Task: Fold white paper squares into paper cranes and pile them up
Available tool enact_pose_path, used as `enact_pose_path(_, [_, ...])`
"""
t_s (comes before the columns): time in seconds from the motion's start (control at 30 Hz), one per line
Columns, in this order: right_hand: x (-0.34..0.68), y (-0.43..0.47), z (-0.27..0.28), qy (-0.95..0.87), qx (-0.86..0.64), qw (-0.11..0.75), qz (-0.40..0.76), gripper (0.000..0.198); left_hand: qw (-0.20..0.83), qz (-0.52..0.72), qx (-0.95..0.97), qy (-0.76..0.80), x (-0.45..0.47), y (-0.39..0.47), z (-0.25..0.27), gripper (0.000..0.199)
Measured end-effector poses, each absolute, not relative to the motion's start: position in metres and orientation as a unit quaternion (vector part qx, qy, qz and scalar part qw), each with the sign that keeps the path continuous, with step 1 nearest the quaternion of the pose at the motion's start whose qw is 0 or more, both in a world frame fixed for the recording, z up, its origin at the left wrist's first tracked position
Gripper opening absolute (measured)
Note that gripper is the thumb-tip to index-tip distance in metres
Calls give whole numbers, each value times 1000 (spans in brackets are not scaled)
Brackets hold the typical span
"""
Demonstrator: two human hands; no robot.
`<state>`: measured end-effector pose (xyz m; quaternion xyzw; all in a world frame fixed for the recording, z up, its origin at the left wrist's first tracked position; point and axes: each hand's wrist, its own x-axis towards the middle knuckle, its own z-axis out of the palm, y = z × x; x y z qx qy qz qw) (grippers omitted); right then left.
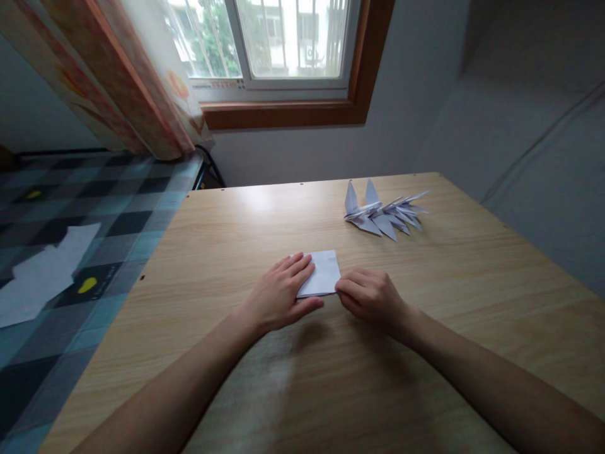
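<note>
A small folded square of white paper (324, 273) lies flat on the wooden table (212, 239). My left hand (286, 290) rests over the paper's left side, fingers stretched out and thumb pointing right along its near edge. At the near right corner, my right hand (371, 295) has its fingers pinched together on the paper. The left part of the square is hidden under my left fingers. Beyond my right hand stands a group of folded paper cranes (385, 214), nested together with pointed wings and tails.
To the left is a bed with a checked cover (137, 189), and loose white paper sheets (42, 277) lie on it. Behind the table are a barred window (293, 44) and a patterned curtain (137, 82). A grey wall (543, 157) runs along the right side.
</note>
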<state>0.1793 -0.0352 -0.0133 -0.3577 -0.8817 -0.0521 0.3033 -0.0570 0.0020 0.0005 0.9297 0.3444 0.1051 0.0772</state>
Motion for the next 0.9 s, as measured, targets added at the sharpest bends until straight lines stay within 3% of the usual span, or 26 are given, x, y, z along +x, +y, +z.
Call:
enact_pose_path(0.17, [170,-37,-15,-813,-397,419,74,14,79,113,928,346,-57,1,2,52])
enact_pose_path(0.5, [161,-47,-14,-759,-396,516,-22,7,8,243,879,410,-56,-1,-3,24])
enact_pose_path(0.63, [160,-44,-17,-808,-390,442,-11,17,-21,281,864,418,-56,-3,-5,20])
enact_pose_path(0.9, [157,-32,-22,-887,-377,267,7,17,-84,295,892,332,-54,-6,-2,12])
